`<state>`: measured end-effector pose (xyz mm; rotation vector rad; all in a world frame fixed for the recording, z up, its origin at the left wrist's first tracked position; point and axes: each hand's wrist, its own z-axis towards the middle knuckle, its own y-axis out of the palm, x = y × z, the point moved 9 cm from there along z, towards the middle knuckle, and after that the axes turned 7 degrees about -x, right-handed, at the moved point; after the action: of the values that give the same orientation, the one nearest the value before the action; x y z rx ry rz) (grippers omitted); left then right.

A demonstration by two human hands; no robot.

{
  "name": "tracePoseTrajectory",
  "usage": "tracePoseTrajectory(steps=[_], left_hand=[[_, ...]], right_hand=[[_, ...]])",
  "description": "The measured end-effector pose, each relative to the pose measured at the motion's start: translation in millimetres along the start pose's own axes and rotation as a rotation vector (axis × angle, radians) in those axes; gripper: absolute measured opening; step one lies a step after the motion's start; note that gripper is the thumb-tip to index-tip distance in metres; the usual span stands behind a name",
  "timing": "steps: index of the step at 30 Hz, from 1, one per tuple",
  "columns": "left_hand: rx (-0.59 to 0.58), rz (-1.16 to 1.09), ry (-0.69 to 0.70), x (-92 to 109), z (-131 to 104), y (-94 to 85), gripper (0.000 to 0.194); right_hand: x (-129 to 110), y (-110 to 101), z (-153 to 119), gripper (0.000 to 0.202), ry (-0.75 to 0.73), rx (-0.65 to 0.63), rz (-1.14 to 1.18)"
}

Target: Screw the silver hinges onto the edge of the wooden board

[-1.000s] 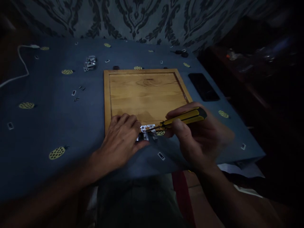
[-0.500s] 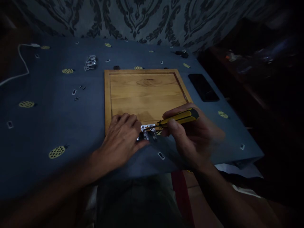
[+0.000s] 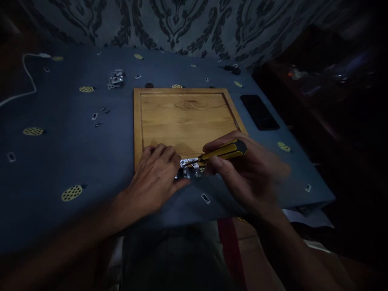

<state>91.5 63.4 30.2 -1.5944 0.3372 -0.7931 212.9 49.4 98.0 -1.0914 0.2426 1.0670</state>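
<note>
In my right hand (image 3: 239, 169) is a yellow and black screwdriver (image 3: 224, 151), held slanting with its shaft pointing left. Its tip reaches a shiny metal hinge (image 3: 193, 162) at the near edge of a framed wooden panel (image 3: 182, 121). Whether the tip sits in a screw is too small to tell. My left hand (image 3: 156, 173) grips the panel's near edge, fingers curled over the top and thumb along the front beside the hinge. Part of the hinge is hidden under those fingers, and its arms stick out toward me past the edge.
More metal hinges (image 3: 117, 78) lie in a pile at the back left. Several small screws (image 3: 101, 117) are scattered left of the panel. A black phone (image 3: 260, 112) lies to the right, dark keys (image 3: 232, 68) at the back, and a white cable (image 3: 27, 76) at the far left.
The screwdriver's handle has shifted slightly left and down, and my right hand's fingers have changed position around it. My left hand and the panel stay in place.
</note>
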Motion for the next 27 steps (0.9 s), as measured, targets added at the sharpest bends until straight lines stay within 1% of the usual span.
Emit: tracePoseTrajectory(steps=[5,9,10,11,12,15,16,17,18,22,24,27], left_hand=[[0.014,-0.014,0.005,1,-1,0.7,0.036],[0.003,-0.027,0.003,1,-1,1.0,0.036],[-0.001,-0.029,0.0,1,-1,1.1,0.036],[-0.006,-0.03,-0.003,0,-1,1.1,0.036],[-0.011,-0.031,-0.005,0,0,1.3,0.035],[-0.014,-0.034,-0.005,-1,-1,1.5,0.035],[-0.013,-0.036,-0.004,-1,-1,1.6,0.035],[-0.008,-0.037,-0.003,-1,-1,1.4,0.035],[-0.002,-0.037,-0.001,-1,-1,1.0,0.035],[0.008,-0.025,-0.001,0,-1,0.1,0.034],[0.003,-0.016,-0.008,0,-1,0.0,0.034],[-0.007,-0.01,-0.018,0,0,0.0,0.034]], right_hand=[[-2,2,7,0.013,-0.04,-0.121,0.024],[-1,3,9,0.012,-0.038,-0.157,0.051],[-1,3,8,0.012,-0.028,-0.15,0.056],[-1,1,7,0.013,-0.015,-0.118,0.069],[-1,-4,6,0.014,-0.005,-0.052,0.09],[0,-28,-5,0.013,0.037,0.253,0.176],[1,-34,-9,0.012,0.053,0.318,0.188],[1,-36,-11,0.012,0.065,0.34,0.182],[2,-35,-13,0.013,0.076,0.328,0.164],[11,-20,-16,0.025,0.13,0.171,0.102],[17,-14,-19,0.029,0.165,0.143,0.107],[23,-10,-23,0.029,0.183,0.139,0.125]])
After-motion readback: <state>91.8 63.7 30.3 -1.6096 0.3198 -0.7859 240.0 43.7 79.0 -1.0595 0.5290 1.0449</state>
